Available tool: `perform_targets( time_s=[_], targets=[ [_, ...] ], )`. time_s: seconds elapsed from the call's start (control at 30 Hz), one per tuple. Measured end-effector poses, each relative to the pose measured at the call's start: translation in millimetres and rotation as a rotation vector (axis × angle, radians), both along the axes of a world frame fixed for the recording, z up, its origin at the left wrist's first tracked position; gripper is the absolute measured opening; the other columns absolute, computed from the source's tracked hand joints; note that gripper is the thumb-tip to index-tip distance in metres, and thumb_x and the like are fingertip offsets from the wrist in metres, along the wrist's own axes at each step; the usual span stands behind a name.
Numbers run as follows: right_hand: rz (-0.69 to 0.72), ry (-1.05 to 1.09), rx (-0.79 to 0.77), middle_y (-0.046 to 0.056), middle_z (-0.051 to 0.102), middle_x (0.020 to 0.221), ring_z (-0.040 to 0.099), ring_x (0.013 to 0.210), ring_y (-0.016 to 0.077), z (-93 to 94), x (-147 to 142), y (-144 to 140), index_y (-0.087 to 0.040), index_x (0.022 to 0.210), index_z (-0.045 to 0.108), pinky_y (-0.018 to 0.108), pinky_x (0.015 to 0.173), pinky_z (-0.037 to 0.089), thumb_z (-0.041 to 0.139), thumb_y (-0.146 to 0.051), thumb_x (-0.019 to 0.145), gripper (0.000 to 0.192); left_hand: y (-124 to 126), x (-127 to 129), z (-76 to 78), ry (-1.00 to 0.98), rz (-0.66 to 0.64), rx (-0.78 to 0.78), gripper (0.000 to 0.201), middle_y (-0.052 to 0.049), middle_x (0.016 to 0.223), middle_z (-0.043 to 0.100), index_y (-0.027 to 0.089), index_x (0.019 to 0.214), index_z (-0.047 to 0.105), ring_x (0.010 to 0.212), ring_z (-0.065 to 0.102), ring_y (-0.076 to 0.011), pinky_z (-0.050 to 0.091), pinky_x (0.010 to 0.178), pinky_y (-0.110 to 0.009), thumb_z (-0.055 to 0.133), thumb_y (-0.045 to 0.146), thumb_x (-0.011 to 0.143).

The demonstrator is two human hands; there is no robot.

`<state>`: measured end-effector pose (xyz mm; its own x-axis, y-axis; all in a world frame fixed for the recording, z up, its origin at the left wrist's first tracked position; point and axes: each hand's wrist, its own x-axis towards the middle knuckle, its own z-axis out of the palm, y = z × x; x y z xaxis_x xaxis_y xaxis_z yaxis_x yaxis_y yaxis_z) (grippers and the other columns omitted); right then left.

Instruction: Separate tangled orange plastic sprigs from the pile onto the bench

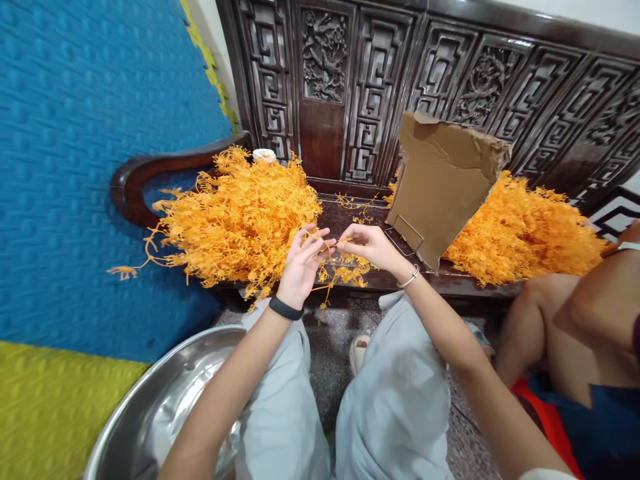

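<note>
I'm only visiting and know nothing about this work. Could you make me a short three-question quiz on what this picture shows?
1. True or false: both hands, the left hand and the right hand, grip one thin orange sprig between them.
2. What leans in front of the right orange pile? A) a cardboard sheet B) a metal lid C) a towel
3. Fill in: at the lower left, beside the person's knee, sits a large ____ basin.

Key:
1. True; the fingertips of both pinch it.
2. A, the cardboard sheet, propped on a wire stand.
3. Metal; the metal basin is shiny.
</note>
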<state>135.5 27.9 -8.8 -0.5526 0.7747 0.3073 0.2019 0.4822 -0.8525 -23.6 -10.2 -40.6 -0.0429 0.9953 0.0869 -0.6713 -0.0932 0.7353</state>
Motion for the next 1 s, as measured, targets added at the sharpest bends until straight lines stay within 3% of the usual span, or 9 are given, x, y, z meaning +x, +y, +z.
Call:
perform_targets(
  time_s=[0.23,0.43,0.77,1.0],
  targets=[
    [0.017,0.098,-0.097,0.002,0.062,0.074,0.058,0.064,0.0105,0.4,1.2,-1.7,-0.014,0.079,0.06,0.027,0.066,0.048,0.067,-0.031,0.071,0.02,-0.6,-0.2,2.4,0.054,-0.124,-0.019,0.021,0.004,0.067,0.059,0.016,0.083,0.058,0.068,0.057,-0.0086,0.048,0.067,-0.023,0.067,0.012,0.064],
    [0.019,0.042,-0.027,0.002,0.06,0.076,0.055,0.067,0.0105,2.5,-0.1,-4.2,-0.015,0.08,0.06,0.026,0.065,0.046,0.064,-0.028,0.074,0.015,-1.7,2.4,1.2,0.155,-0.14,-0.049,0.012,0.002,0.074,0.056,0.014,0.07,0.061,0.067,0.053,-0.0076,0.046,0.059,-0.021,0.069,0.017,0.062],
    [0.061,0.059,-0.01,0.003,0.062,0.078,0.058,0.07,0.0112,2.3,-1.8,-4.2,-0.013,0.081,0.06,0.026,0.067,0.047,0.065,-0.028,0.074,0.017,-3.4,-0.1,0.8,0.196,-0.162,-0.096,0.016,0.004,0.061,0.049,0.014,0.063,0.056,0.06,0.051,-0.008,0.045,0.05,-0.02,0.069,0.023,0.064],
    [0.122,0.085,-0.021,0.002,0.061,0.076,0.058,0.068,0.0102,6.1,-2.8,-7.1,-0.013,0.081,0.06,0.025,0.068,0.047,0.064,-0.029,0.076,0.018,-4.7,-4.7,0.6,0.299,-0.385,-0.026,0.03,0.0,0.051,0.054,0.016,0.053,0.045,0.049,0.051,-0.0098,0.038,0.048,-0.023,0.055,0.031,0.077]
  ],
)
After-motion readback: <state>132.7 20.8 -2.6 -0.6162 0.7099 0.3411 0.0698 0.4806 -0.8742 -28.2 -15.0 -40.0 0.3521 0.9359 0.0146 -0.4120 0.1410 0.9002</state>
